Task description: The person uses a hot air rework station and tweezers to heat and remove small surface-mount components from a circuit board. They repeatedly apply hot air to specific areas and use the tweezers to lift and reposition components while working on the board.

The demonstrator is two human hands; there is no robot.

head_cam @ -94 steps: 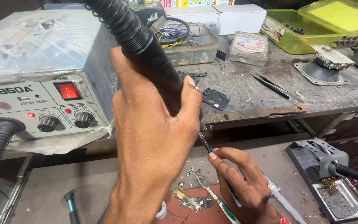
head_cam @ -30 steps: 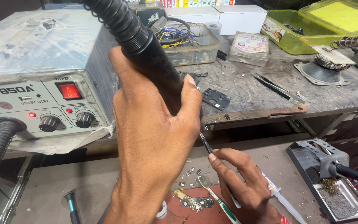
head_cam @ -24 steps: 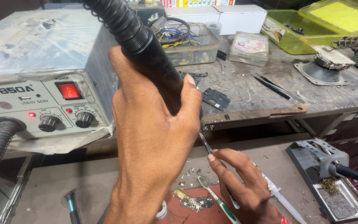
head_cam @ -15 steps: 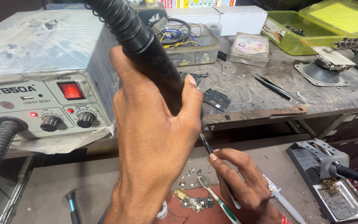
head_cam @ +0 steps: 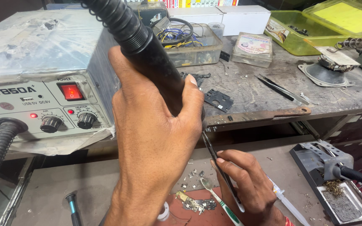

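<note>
The left hand is closed around a thick black hot-air handle. A ribbed black hose runs up from the handle and out of the top of the picture. The handle points down toward the low grey bench.

The right hand is lower down and to the right. Its fingers pinch thin dark tweezers, which lean up toward the tip of the handle. Just under both hands lies a small circuit board on a reddish mat. Tiny metal bits are scattered near it. A green and white tool lies on the mat beside the right hand, and a clear syringe lies to the right of it.

On the left stands a big grey box, the hot-air station, wrapped in clear plastic. Its red switch glows, and it has two black knobs below. Another ribbed hose plugs into its front at the far left.

Behind is a higher, worn grey shelf, dusty and scratched. On it sit a clear box of wires, white boxes, a yellow-green tub and another pair of tweezers. At the right a soldering iron stand rests on the low bench, with brassy wool in its tray.
</note>
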